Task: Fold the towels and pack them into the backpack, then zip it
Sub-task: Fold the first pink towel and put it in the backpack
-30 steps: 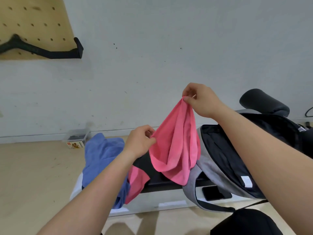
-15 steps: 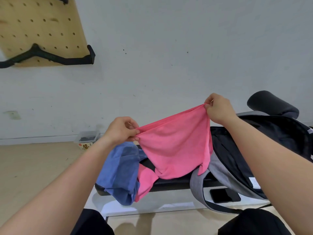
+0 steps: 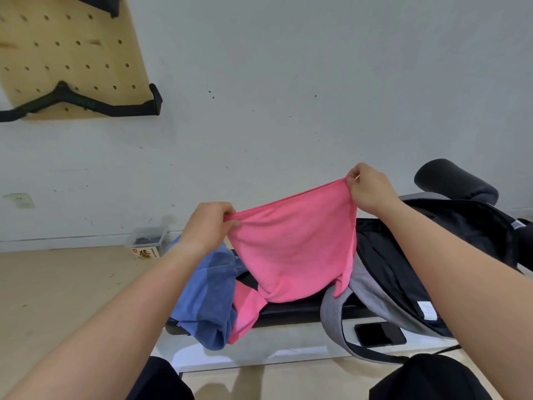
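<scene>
A pink towel [image 3: 294, 252] hangs spread out in the air above a black bench [image 3: 291, 308]. My left hand [image 3: 209, 223] pinches its upper left corner. My right hand [image 3: 370, 189] pinches its upper right corner, held higher. The towel's lower end trails onto the bench and over its front edge. A crumpled blue towel [image 3: 207, 295] lies on the bench's left end. A grey and black backpack [image 3: 409, 272] lies open on the right, its dark lining showing.
A black phone [image 3: 379, 334] lies on the white base under the bench. A small plastic box [image 3: 145, 243] stands on the floor by the wall. A pegboard [image 3: 69, 56] with a black handle hangs upper left. A black padded roll [image 3: 455, 180] sits behind the backpack.
My hands have pulled apart, stretching the bunched pink towel into a flat sheet. My left hand moved up and left with its corner; the view tilted upward.
</scene>
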